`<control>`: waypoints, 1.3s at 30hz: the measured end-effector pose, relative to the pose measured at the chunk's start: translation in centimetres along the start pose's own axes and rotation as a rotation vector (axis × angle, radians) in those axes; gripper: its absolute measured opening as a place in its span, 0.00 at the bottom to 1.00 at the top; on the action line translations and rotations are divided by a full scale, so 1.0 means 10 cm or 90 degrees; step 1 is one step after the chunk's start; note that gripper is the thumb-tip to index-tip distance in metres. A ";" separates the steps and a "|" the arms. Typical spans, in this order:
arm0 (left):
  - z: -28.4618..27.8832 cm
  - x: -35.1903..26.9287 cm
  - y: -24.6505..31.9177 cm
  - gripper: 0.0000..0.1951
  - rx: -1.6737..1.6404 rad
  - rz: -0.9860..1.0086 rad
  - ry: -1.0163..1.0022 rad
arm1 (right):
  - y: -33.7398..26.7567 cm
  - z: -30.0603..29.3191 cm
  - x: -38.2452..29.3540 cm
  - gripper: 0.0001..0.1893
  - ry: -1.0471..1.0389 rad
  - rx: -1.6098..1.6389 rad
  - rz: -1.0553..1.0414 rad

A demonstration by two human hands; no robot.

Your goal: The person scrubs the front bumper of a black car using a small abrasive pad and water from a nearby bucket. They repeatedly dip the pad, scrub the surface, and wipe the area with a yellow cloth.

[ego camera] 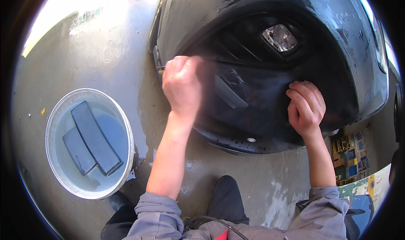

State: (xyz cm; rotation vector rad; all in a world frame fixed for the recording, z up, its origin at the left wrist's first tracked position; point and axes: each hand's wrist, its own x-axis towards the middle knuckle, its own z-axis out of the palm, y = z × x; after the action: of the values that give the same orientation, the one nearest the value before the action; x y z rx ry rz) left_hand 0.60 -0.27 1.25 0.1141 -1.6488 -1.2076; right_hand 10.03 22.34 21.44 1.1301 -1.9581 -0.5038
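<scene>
A wet, dark car bumper (275,119) fills the upper right, black in its lower part and dull grey around it. My left hand (183,85) is curled and blurred by motion over its left side; a small yellowish end shows beside the knuckles, but what the palm holds is hidden. Bent, close-set fingers of my right hand (307,107) rest on the black surface, and the space under them cannot be seen. Above both hands is a recess with a bright, glassy fog lamp opening (280,38). Water drops dot the bumper's lower lip.
A white bucket (50,164) of cloudy water stands at left, with a long dark curved block (95,137) and a shorter block (79,151) in it. The concrete floor (104,62) is wet in patches. Stacked printed boxes (351,157) sit at right. My shoe (118,200) is beside the bucket.
</scene>
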 end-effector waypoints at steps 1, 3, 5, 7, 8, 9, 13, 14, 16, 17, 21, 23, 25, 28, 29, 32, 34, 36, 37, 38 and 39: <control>0.02 -0.01 -0.02 0.10 -0.008 -0.026 0.016 | 0.01 0.00 0.01 0.14 0.002 0.003 0.004; 0.02 -0.02 -0.02 0.11 -0.013 0.074 -0.034 | 0.01 0.01 0.01 0.14 -0.002 -0.010 0.007; 0.00 0.00 0.01 0.11 -0.077 0.169 -0.061 | 0.01 0.00 0.00 0.14 0.000 -0.006 0.004; -0.04 0.05 0.02 0.11 -0.055 0.119 -0.014 | 0.00 0.00 -0.01 0.14 0.000 0.006 0.004; -0.05 0.06 0.01 0.11 0.014 0.046 0.004 | 0.00 0.00 -0.01 0.14 0.001 0.005 0.004; -0.06 0.10 0.00 0.11 0.034 -0.004 0.008 | 0.00 0.00 -0.01 0.14 -0.001 0.006 0.005; -0.02 0.06 0.11 0.08 -0.074 0.188 -0.003 | 0.00 0.00 -0.02 0.14 0.003 -0.002 0.015; -0.03 0.05 0.09 0.08 -0.056 0.150 0.006 | -0.01 0.00 -0.02 0.14 -0.003 0.002 0.011; -0.04 0.04 0.04 0.09 0.003 0.090 -0.011 | -0.01 0.00 -0.01 0.14 -0.002 -0.002 0.011; -0.04 0.05 0.01 0.09 0.035 0.029 0.008 | -0.01 0.00 -0.01 0.14 0.002 -0.001 0.007; -0.04 0.03 0.11 0.10 -0.040 0.172 -0.033 | 0.00 0.00 -0.01 0.14 0.005 -0.002 0.018; -0.06 0.01 0.11 0.11 -0.041 0.108 -0.023 | -0.01 -0.01 -0.02 0.15 -0.003 0.007 0.015; -0.05 0.02 0.04 0.12 0.021 0.012 -0.001 | -0.01 0.00 -0.02 0.15 -0.009 0.000 0.025; -0.02 -0.01 0.05 0.12 -0.030 0.081 -0.016 | 0.00 0.01 -0.03 0.14 0.004 -0.003 0.013; -0.02 -0.03 0.08 0.12 -0.043 0.142 -0.041 | 0.01 0.01 -0.03 0.14 0.007 -0.003 0.007; -0.04 -0.05 0.08 0.12 -0.032 0.085 -0.036 | 0.01 0.02 -0.02 0.13 0.006 0.004 -0.003; -0.04 -0.01 0.06 0.10 0.004 -0.039 0.023 | 0.01 0.02 -0.02 0.13 0.002 0.009 0.004; -0.03 0.01 0.10 0.10 0.003 0.053 -0.011 | 0.02 0.02 0.00 0.13 0.015 0.011 0.001; -0.03 0.02 0.13 0.10 -0.012 0.125 -0.024 | 0.01 0.01 0.00 0.13 0.007 0.002 0.013; -0.03 0.01 0.17 0.11 -0.069 0.199 -0.036 | 0.00 0.01 0.00 0.13 0.011 -0.001 0.012; -0.04 0.01 0.16 0.10 -0.086 0.196 -0.039 | 0.00 0.00 0.00 0.13 0.003 -0.002 0.014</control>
State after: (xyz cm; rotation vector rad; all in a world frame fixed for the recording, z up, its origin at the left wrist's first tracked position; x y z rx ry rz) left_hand 1.55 0.22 2.50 -0.2557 -1.5641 -1.0886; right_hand 10.02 22.33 21.39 1.1062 -1.9625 -0.4911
